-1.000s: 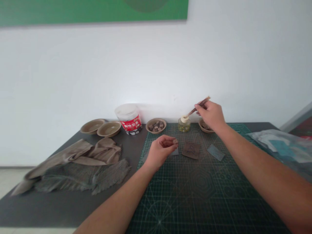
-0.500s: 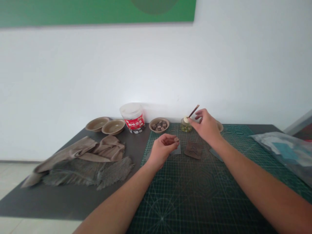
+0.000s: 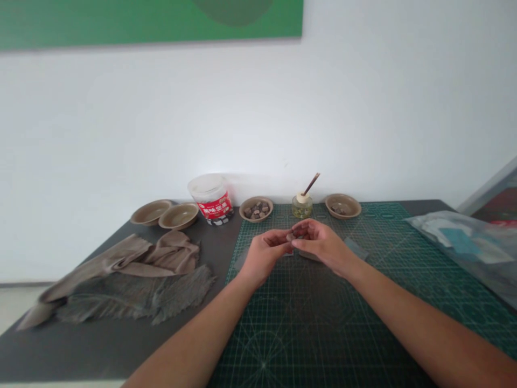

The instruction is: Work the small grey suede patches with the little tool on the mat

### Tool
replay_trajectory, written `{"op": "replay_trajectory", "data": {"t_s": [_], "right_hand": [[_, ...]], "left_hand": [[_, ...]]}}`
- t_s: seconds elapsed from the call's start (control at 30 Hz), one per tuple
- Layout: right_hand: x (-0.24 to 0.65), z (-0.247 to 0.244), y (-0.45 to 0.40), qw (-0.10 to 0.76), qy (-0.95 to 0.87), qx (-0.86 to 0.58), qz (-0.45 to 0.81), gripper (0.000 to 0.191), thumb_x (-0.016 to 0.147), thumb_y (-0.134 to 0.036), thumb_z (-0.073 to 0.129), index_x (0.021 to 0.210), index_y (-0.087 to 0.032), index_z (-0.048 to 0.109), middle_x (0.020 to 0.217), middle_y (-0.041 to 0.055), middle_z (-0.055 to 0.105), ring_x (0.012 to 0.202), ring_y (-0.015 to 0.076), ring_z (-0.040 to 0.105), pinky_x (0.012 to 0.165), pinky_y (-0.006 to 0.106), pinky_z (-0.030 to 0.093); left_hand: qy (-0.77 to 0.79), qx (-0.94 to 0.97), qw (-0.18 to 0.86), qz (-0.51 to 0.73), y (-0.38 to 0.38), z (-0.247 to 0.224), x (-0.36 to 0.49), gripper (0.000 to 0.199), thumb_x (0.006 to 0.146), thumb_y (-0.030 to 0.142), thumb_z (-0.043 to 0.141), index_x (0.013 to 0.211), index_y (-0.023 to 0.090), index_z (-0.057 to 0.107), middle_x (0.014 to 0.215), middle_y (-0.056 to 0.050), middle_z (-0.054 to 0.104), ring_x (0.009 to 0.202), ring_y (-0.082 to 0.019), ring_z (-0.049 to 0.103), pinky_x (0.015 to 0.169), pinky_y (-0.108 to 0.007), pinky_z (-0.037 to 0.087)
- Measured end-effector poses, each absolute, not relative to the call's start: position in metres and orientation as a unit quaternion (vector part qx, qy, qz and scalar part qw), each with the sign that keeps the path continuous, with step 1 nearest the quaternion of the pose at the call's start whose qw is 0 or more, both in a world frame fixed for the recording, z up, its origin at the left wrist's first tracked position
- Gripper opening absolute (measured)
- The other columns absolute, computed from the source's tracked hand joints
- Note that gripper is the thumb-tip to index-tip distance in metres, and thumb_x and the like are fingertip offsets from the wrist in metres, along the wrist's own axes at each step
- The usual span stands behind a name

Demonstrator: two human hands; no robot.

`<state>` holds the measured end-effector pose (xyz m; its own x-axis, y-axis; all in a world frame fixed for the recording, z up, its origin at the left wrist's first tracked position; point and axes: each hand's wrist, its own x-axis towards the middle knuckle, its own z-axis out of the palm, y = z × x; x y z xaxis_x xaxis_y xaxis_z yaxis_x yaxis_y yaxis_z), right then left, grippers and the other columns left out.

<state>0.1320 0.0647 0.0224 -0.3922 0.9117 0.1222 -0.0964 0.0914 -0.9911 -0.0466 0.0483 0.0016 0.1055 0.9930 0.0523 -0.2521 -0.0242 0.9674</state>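
My left hand (image 3: 264, 256) and my right hand (image 3: 321, 245) meet above the green cutting mat (image 3: 323, 334). Between their fingertips is a small brown piece (image 3: 291, 236), mostly hidden by my fingers. Beneath my right hand, a dark brown textured sheet (image 3: 311, 256) shows only at its edge. A grey card (image 3: 357, 249) lies just past my right wrist. A thin wooden stick (image 3: 311, 184) stands in the white-topped glass jar (image 3: 302, 208) beyond my fingertips, touching neither hand.
A tan bowl of small brown cubes (image 3: 256, 216) and a tan bowl (image 3: 338, 199) with a few bits stand at the back. Further left are two tan bowls (image 3: 151, 212), a red-labelled tub (image 3: 210, 199) and a crumpled grey-brown cloth (image 3: 121, 280). A plastic bag (image 3: 456, 242) lies to the right.
The stick has left my right hand and now stands in the jar. My right hand has come down and left to meet my left hand at the small piece.
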Motion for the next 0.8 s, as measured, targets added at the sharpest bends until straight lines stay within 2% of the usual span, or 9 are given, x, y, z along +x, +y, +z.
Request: {"op": "replay_trajectory", "data": {"t_s": [0.1, 0.23, 0.3, 0.47, 0.5, 0.6, 0.7, 0.8], "right_hand": [[0.134, 0.019, 0.067, 0.424, -0.617, -0.374, 0.547, 0.038, 0.077, -0.030, 0.079, 0.108, -0.020, 0.061, 0.098, 0.0042, 0.074, 0.081, 0.0169, 0.068, 0.072, 0.030, 0.053], [0.131, 0.020, 0.065, 0.391, -0.685, -0.450, 0.420, 0.036, 0.078, -0.032, 0.077, 0.108, -0.022, 0.060, 0.093, 0.0030, 0.076, 0.069, 0.0157, 0.065, 0.064, 0.030, 0.050], [0.128, 0.023, 0.063, 0.373, -0.707, -0.475, 0.367, 0.035, 0.079, -0.031, 0.075, 0.108, -0.022, 0.060, 0.093, 0.0027, 0.076, 0.071, 0.0161, 0.067, 0.066, 0.030, 0.051], [0.143, 0.038, 0.068, 0.361, -0.730, -0.513, 0.274, 0.037, 0.078, -0.028, 0.074, 0.111, -0.023, 0.059, 0.092, 0.0012, 0.076, 0.074, 0.0164, 0.069, 0.070, 0.029, 0.051], [0.153, 0.043, 0.073, 0.350, -0.745, -0.531, 0.202, 0.037, 0.079, -0.030, 0.072, 0.113, -0.024, 0.059, 0.093, 0.0004, 0.076, 0.075, 0.0161, 0.069, 0.071, 0.028, 0.051], [0.197, 0.056, 0.100, 0.344, -0.726, -0.585, 0.111, 0.042, 0.079, -0.028, 0.071, 0.118, -0.023, 0.057, 0.100, 0.0036, 0.075, 0.085, 0.0204, 0.068, 0.076, 0.032, 0.048], [0.240, 0.060, 0.134, 0.311, -0.703, -0.636, 0.061, 0.043, 0.077, -0.029, 0.072, 0.117, -0.020, 0.058, 0.098, 0.0071, 0.075, 0.088, 0.0249, 0.067, 0.075, 0.033, 0.045], [0.261, 0.052, 0.164, 0.260, -0.705, -0.658, 0.055, 0.036, 0.077, -0.028, 0.072, 0.110, -0.019, 0.060, 0.096, 0.0075, 0.076, 0.087, 0.0245, 0.068, 0.071, 0.031, 0.044]], "left_hand": [[0.400, 0.473, 0.575, 0.534, 0.048, -0.001, -0.045, 0.031, 0.066, 0.020, 0.087, 0.095, 0.013, 0.076, 0.082, -0.004, 0.077, 0.071, -0.015, 0.069, 0.071, -0.027, 0.055], [0.414, 0.501, 0.548, 0.527, 0.049, -0.007, -0.044, 0.030, 0.068, 0.020, 0.085, 0.095, 0.014, 0.074, 0.084, -0.004, 0.077, 0.076, -0.016, 0.070, 0.074, -0.027, 0.054], [0.422, 0.529, 0.532, 0.510, 0.050, -0.009, -0.044, 0.029, 0.070, 0.020, 0.083, 0.096, 0.014, 0.073, 0.087, -0.005, 0.077, 0.079, -0.017, 0.071, 0.076, -0.028, 0.054], [0.443, 0.603, 0.464, 0.474, 0.050, -0.006, -0.046, 0.047, 0.076, 0.024, 0.077, 0.120, 0.016, 0.065, 0.084, -0.003, 0.072, 0.076, -0.016, 0.068, 0.072, -0.028, 0.052], [0.451, 0.612, 0.449, 0.470, 0.049, -0.004, -0.047, 0.045, 0.078, 0.027, 0.076, 0.120, 0.016, 0.065, 0.081, -0.002, 0.070, 0.073, -0.015, 0.065, 0.069, -0.027, 0.051], [0.465, 0.631, 0.421, 0.456, 0.047, 0.001, -0.047, 0.034, 0.083, 0.033, 0.071, 0.112, 0.016, 0.067, 0.074, 0.001, 0.063, 0.067, -0.013, 0.058, 0.062, -0.024, 0.046], [0.468, 0.647, 0.410, 0.441, 0.045, 0.004, -0.047, 0.030, 0.085, 0.033, 0.068, 0.110, 0.016, 0.066, 0.073, 0.001, 0.061, 0.067, -0.013, 0.056, 0.062, -0.025, 0.044], [0.469, 0.648, 0.406, 0.441, 0.046, 0.005, -0.048, 0.031, 0.086, 0.033, 0.067, 0.112, 0.016, 0.065, 0.074, 0.002, 0.060, 0.067, -0.013, 0.056, 0.062, -0.025, 0.043]]}}
